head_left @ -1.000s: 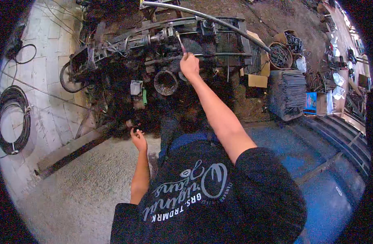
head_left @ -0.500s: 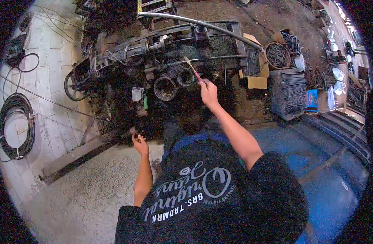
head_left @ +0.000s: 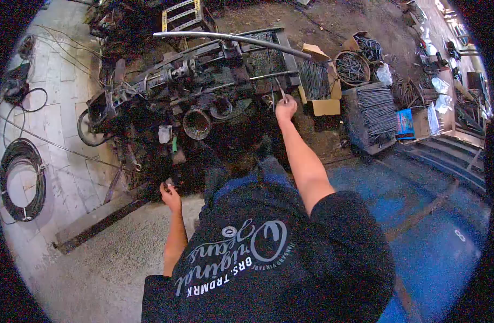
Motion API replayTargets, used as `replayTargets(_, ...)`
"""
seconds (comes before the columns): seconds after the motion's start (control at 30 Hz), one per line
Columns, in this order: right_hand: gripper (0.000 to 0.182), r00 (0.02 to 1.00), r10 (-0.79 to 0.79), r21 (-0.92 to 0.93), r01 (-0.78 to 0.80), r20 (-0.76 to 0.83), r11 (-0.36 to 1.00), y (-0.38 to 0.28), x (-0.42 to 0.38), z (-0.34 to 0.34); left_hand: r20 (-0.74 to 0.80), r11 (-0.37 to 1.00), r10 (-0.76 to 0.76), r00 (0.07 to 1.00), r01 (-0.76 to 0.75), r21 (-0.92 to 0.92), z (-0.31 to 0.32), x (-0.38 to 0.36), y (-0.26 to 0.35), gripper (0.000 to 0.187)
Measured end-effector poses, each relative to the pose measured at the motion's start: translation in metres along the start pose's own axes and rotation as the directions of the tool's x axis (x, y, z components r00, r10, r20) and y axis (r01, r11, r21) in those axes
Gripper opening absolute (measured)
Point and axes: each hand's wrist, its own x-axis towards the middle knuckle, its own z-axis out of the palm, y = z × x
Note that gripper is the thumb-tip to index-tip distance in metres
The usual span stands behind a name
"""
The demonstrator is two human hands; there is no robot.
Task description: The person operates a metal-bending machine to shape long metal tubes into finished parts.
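Note:
My right hand is closed on the handle of a thin brush, whose far end points up and left over the right end of a dark, greasy machine. Low on the left, my left hand has its fingers curled at a small dark object that I cannot make out. Two round cups, one a metal bowl, sit at the machine's near side. Near them are a pale box and a green item. A long metal bar crosses above the machine.
To the right are a cardboard box of rods, a round basket and a stack of dark rods. A black cable coil lies at the left. A yellow-edged metal frame stands beyond the machine.
My right hand has moved with the brush toward the machine's right end, and the brush is now more upright. The view has shifted, so the machine appears further left.

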Motion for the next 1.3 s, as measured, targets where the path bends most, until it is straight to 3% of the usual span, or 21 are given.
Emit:
replayTargets(0.1,0.02,0.984,0.144,0.038,-0.141,-0.107,0.989,-0.001,0.024,0.029,-0.065,0.983,0.147,0.987,-0.138,0.121,-0.005,0.005,0.013,0.042)
replayTargets(0.17,0.021,0.983,0.122,-0.019,-0.126,-0.138,0.992,0.021,0.045,0.053,-0.006,0.999,-0.009,1.0,0.009,0.031,-0.014,0.001,0.032,0.044)
replayTargets(0.27,0.022,0.882,0.42,0.179,-0.388,-0.212,0.904,0.035,0.069,0.077,0.019,0.996,-0.078,0.997,0.079,-0.044,-0.014,0.002,0.001,0.045)
replayTargets(0.3,0.02,0.843,0.482,0.234,-0.432,-0.238,0.871,0.003,0.057,0.063,0.002,0.995,-0.09,0.996,0.09,-0.042,-0.017,0.0,-0.004,0.045)
replayTargets(0.37,0.016,0.809,0.554,0.394,-0.454,-0.194,0.8,0.022,0.071,0.075,0.016,0.994,-0.094,0.995,0.093,0.061,-0.02,-0.005,-0.009,0.045)
replayTargets(0.43,0.014,0.836,0.514,0.37,-0.423,-0.192,0.827,0.013,0.064,0.072,0.013,0.994,-0.107,0.994,0.106,0.01,-0.022,-0.011,-0.009,0.044)
replayTargets(0.5,0.016,0.813,0.571,0.175,-0.549,-0.114,0.817,0.029,0.075,0.066,0.022,0.979,-0.163,0.986,0.159,0.124,-0.023,-0.017,-0.003,0.044)
replayTargets(0.53,0.019,0.79,0.596,0.321,-0.532,-0.144,0.784,0.093,0.098,0.092,0.02,0.979,-0.169,0.985,0.165,0.121,-0.022,-0.017,-0.004,0.044)
replayTargets(0.57,0.019,0.795,0.589,0.317,-0.526,-0.145,0.789,0.082,0.088,0.081,-0.009,0.99,-0.1,0.995,0.101,0.099,-0.018,-0.017,-0.011,0.045)
replayTargets(0.63,0.02,0.928,0.302,0.032,-0.303,-0.219,0.953,0.049,0.036,0.035,-0.039,0.997,-0.04,0.998,0.043,0.067,-0.011,-0.019,-0.013,0.045)
replayTargets(0.7,0.018,0.998,0.028,0.029,-0.026,-0.054,0.999,0.05,0.004,0.012,-0.089,0.995,-0.012,0.996,0.021,0.099,-0.006,-0.016,-0.003,0.045)
replayTargets(0.8,0.018,0.845,-0.178,-0.063,0.242,0.504,0.968,0.004,-0.02,-0.016,-0.035,0.991,-0.08,0.996,0.083,0.107,0.005,0.0,-0.003,0.046)
replayTargets(0.83,0.018,0.748,-0.363,0.013,0.429,0.555,0.903,-0.014,-0.018,-0.013,-0.039,0.991,-0.085,0.996,0.088,0.101,0.01,0.006,0.001,0.046)
replayTargets(0.9,0.02,0.704,-0.361,0.069,0.407,0.611,0.911,-0.099,-0.024,-0.021,-0.024,0.987,-0.101,0.995,0.097,-0.127,0.018,0.02,0.014,0.046)
replayTargets(0.93,0.02,0.672,-0.509,0.155,0.514,0.538,0.844,-0.137,-0.021,-0.022,0.052,0.979,-0.121,0.991,0.128,-0.159,0.02,0.031,0.02,0.046)
replayTargets(0.97,0.02,0.622,-0.64,0.228,0.613,0.45,0.756,-0.171,-0.017,-0.02,0.05,0.978,-0.12,0.992,0.126,-0.165,0.019,0.039,0.037,0.046)
replayTargets(1.03,0.02,0.576,-0.763,0.23,0.732,0.293,0.641,-0.225,-0.003,-0.007,0.12,0.996,-0.074,0.99,0.066,0.063,0.016,0.053,0.08,0.048)
replayTargets(1.13,0.028,0.506,-0.811,0.135,0.818,0.293,0.559,-0.267,0.03,0.028,0.185,0.993,0.038,0.982,-0.016,-0.12,0.047,0.079,0.071,0.05)
replayTargets(1.2,0.041,0.44,-0.881,-0.123,0.897,0.171,0.424,-0.267,0.052,0.065,0.242,0.998,0.016,0.97,-0.002,-0.059,0.048,0.087,0.096,0.051)
replayTargets(1.23,0.041,0.433,-0.885,-0.12,0.901,0.169,0.417,-0.27,0.057,0.074,0.296,1.0,-0.015,0.955,0.012,0.011,0.05,0.09,0.103,0.052)
replayTargets(1.3,0.052,0.543,-0.662,-0.197,0.828,0.516,0.525,-0.278,0.058,0.086,0.307,1.0,-0.024,0.951,0.022,0.01,0.053,0.093,0.113,0.056)
